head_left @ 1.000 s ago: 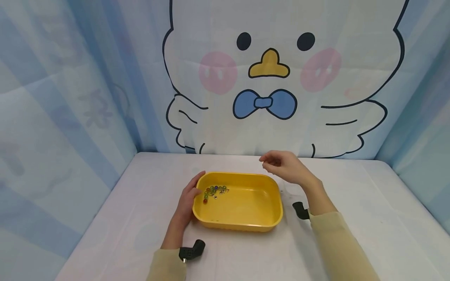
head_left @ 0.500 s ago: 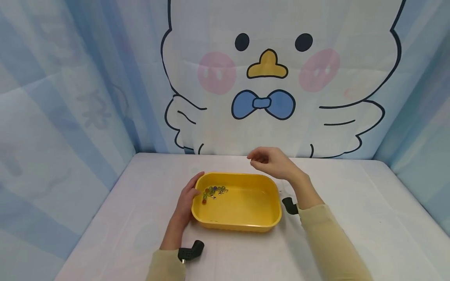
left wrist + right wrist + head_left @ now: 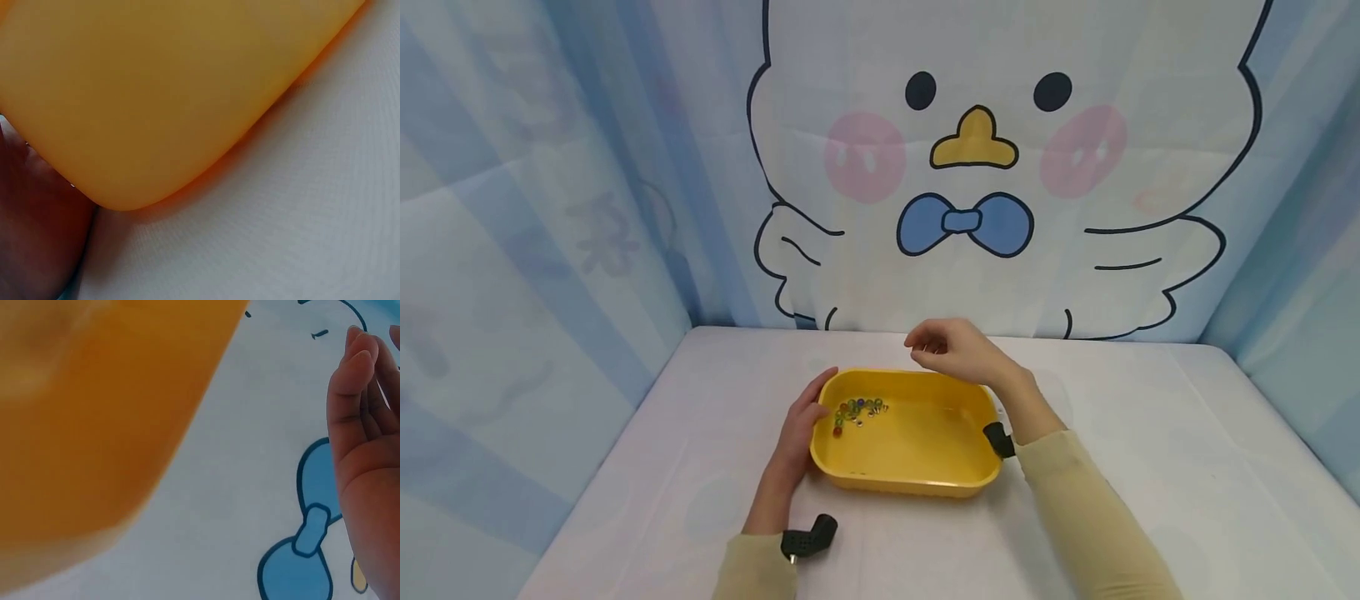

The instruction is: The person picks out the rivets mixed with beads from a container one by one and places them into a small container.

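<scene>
A yellow plastic tray (image 3: 917, 450) sits on the white-covered table. My left hand (image 3: 797, 429) grips its left side, thumb over the rim and fingers along the outside; in the left wrist view the hand (image 3: 37, 231) shows beside the tray wall (image 3: 156, 106). Inside, near the left end, lies a cluster of glass marbles (image 3: 852, 408), green, orange-red and blue, with several tiny shiny pieces (image 3: 860, 422) among them. My right hand (image 3: 958, 348) hovers over the tray's back edge, its fingers loosely bent. No object shows at its fingers in the right wrist view.
The white tablecloth (image 3: 685, 467) extends around the tray. Behind the table hangs a curtain (image 3: 985, 283) printed with a cartoon bird and blue bow tie. A black wrist camera (image 3: 808, 537) sits at the left cuff, another camera (image 3: 998, 439) at the right, overlapping the tray's right end.
My right hand has moved left, from beyond the tray's back right corner to over its back edge. The left hand, tray and marbles have stayed in place.
</scene>
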`<act>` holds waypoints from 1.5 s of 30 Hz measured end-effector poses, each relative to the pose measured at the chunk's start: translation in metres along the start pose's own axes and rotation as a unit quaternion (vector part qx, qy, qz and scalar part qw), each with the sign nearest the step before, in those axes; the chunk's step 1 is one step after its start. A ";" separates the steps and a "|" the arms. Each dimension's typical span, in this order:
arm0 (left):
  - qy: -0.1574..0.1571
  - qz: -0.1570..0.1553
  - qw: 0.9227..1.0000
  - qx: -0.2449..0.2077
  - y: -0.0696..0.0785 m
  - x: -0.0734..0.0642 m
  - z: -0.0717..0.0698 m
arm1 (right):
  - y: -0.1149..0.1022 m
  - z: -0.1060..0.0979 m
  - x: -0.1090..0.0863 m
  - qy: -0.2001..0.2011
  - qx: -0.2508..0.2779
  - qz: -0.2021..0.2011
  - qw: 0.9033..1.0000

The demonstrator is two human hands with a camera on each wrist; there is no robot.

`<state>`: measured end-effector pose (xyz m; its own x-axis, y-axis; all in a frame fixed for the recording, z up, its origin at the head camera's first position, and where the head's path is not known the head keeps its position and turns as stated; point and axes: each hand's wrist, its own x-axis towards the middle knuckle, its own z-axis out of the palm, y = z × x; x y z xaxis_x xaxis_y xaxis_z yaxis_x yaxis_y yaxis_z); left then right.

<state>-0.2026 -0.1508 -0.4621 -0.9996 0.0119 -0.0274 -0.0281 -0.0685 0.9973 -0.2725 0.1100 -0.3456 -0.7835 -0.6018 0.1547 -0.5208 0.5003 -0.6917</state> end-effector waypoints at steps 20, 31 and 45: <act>0.002 -0.003 1.000 0.005 0.000 -0.003 0.001 | -0.003 0.029 0.018 -0.083 0.000 -0.001 0.997; -0.003 0.001 1.000 0.005 0.001 -0.005 0.000 | -0.004 0.042 0.022 -0.100 -0.019 -0.019 0.995; -0.006 0.002 1.000 0.006 0.002 0.000 0.000 | -0.004 0.054 0.027 -0.135 -0.045 -0.024 0.990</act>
<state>-0.2025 -0.1508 -0.4603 -0.9994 0.0244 -0.0227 -0.0240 -0.0575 0.9981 -0.2735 0.0584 -0.3769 -0.6444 -0.7645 -0.0166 -0.5931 0.5134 -0.6202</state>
